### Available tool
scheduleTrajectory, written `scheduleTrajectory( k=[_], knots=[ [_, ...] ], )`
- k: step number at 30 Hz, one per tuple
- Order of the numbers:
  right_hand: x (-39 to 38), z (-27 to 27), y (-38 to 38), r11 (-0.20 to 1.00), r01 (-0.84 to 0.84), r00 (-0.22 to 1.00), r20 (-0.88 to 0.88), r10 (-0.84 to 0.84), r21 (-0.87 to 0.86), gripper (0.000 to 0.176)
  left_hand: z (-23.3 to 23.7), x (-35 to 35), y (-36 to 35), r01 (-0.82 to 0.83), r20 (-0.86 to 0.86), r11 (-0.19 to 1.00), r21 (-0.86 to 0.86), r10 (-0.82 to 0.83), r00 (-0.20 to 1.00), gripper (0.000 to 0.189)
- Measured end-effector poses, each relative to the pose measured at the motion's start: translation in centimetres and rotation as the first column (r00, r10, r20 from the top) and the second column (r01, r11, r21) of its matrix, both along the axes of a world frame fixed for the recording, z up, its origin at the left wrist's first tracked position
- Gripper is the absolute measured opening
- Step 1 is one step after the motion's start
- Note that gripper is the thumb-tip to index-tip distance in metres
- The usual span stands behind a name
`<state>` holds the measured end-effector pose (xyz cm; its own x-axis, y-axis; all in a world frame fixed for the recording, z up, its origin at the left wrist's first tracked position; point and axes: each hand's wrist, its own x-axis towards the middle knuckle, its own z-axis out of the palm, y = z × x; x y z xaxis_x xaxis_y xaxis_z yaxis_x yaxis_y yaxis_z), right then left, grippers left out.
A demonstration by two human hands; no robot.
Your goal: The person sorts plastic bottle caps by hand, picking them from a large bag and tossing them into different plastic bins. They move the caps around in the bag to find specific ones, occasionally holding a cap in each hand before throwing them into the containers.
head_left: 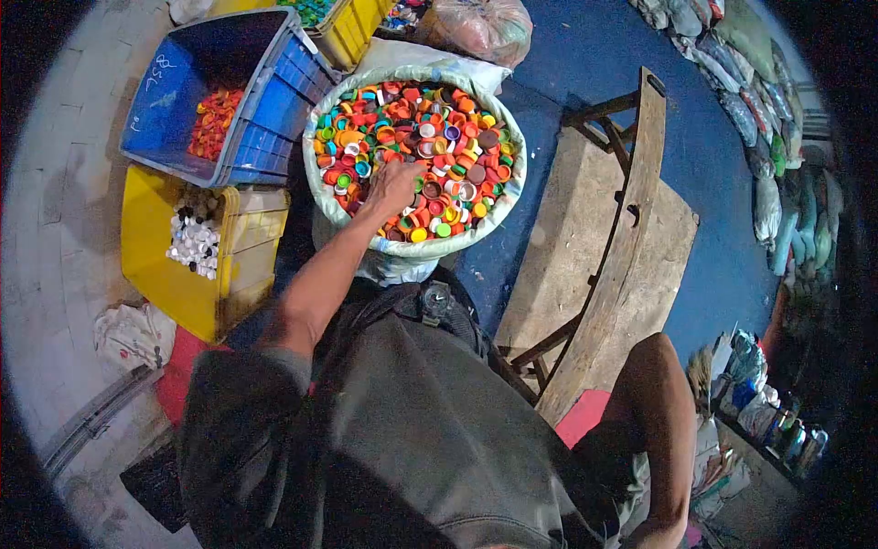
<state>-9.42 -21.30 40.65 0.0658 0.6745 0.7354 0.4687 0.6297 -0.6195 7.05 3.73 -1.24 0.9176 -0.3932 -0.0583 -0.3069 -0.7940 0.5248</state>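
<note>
My left hand (395, 187) reaches into a wide, round sack (501, 212) with a pale rolled rim. The sack is full of plastic bottle caps (447, 131) in red, orange, yellow, green, white and brown. The fingers of this hand curl together down among the caps near the middle of the heap. What they hold, if anything, is hidden. My right hand does not show. A bare, bent limb (672, 425) appears at the lower right.
Left of the sack, a blue crate (261, 137) holds orange caps and a yellow crate (165, 274) white ones. Another yellow crate (352, 27) and a tied plastic bag (480, 27) stand behind. A wooden bench (631, 220) is at right, with filled bags (732, 82) beyond.
</note>
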Motion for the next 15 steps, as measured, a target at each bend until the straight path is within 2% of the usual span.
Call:
scheduleTrajectory(
  k=[3,6,8,9,10,13,15],
  knots=[
    [0.1,0.0,0.1,1.0,-0.007,1.0,0.002,0.007,0.0,0.022,-0.9,-0.1,-0.1,-0.078,0.048,0.967,-0.244,0.092,0.995,0.034],
    [0.2,0.1,0.2,1.0,-0.012,1.0,0.007,0.012,0.004,0.02,0.9,-0.4,0.1,-0.321,-0.183,0.845,-0.426,0.267,0.946,0.03],
    [0.4,0.1,0.3,1.0,-0.018,1.0,0.005,0.018,-0.002,0.019,2.2,-0.9,0.1,-0.604,-0.571,0.502,-0.619,0.241,0.785,0.025],
    [0.6,0.0,0.3,1.0,-0.014,1.0,-0.002,0.014,-0.005,0.018,2.6,-1.2,0.3,-0.73,-0.724,0.294,-0.617,0.152,0.673,0.022],
    [0.6,-0.1,0.5,1.0,-0.017,1.0,0.001,0.017,-0.006,0.017,2.8,-1.7,0.7,-0.786,-0.785,0.158,-0.598,0.08,0.614,0.025],
    [1.1,-0.3,0.6,1.0,-0.029,1.0,0.004,0.029,0.007,0.015,2.8,-3.0,2.1,-0.859,-0.853,-0.049,-0.509,-0.109,0.511,0.022],
    [1.3,-0.3,0.6,0.999,-0.032,0.999,0.006,0.032,0.011,0.014,2.8,-4.0,2.4,-0.875,-0.865,-0.127,-0.467,-0.138,0.481,0.021]
  ],
)
